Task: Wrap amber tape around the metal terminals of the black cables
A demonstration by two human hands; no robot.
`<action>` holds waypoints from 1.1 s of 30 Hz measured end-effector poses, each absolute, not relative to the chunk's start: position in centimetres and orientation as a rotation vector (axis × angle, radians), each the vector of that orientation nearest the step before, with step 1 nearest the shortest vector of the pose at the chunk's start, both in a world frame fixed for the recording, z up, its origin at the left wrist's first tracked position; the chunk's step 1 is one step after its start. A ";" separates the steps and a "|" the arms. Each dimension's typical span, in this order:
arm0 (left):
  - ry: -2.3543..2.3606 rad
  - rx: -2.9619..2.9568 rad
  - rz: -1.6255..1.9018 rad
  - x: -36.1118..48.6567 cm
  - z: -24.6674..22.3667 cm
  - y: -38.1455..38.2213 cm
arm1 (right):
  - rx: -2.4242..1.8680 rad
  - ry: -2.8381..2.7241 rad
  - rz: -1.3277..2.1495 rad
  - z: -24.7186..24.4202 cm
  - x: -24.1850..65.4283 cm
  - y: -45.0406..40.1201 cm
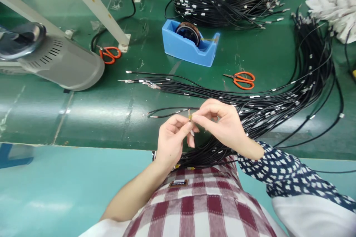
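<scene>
Over a green counter [97, 122], a worker's left hand [171, 141] pinches a slim cable end [192, 132] near the front edge, while the right hand [224, 124] grips the amber tape [190, 117] on it between thumb and finger. A sewn label [178, 183] on the checked apron [205, 200] bears lettering too small to read surely; white tags dot the black cable bundle [313, 55] sweeping beneath the right wrist. Beyond lie a blue tape dispenser [189, 50], orange-handled scissors [244, 80] and a coiled cable heap [191, 5]. A gray machine [66, 59] crowds the left side.
</scene>
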State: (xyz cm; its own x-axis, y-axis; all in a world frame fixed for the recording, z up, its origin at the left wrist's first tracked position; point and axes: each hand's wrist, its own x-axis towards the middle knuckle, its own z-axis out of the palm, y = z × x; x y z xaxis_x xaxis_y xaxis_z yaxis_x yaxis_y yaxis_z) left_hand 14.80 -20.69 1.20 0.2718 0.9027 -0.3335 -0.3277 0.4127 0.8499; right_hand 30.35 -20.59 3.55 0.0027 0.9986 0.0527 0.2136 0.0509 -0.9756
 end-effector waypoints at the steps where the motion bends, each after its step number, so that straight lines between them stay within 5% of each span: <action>1: 0.945 0.738 0.945 14.8 1.2 -20.7 | -1.336 -1.412 1.020 3.7 30.3 -20.7; 7: 0.923 0.713 0.973 15.0 1.0 -20.9 | -1.337 -1.467 0.960 3.9 30.2 -21.0; 26: 0.843 0.649 0.979 15.3 0.7 -21.0 | -1.003 -0.887 1.602 1.4 29.4 -20.2; 33: 0.881 0.692 0.918 14.9 0.7 -20.7 | -1.099 -1.032 1.377 1.5 28.9 -20.6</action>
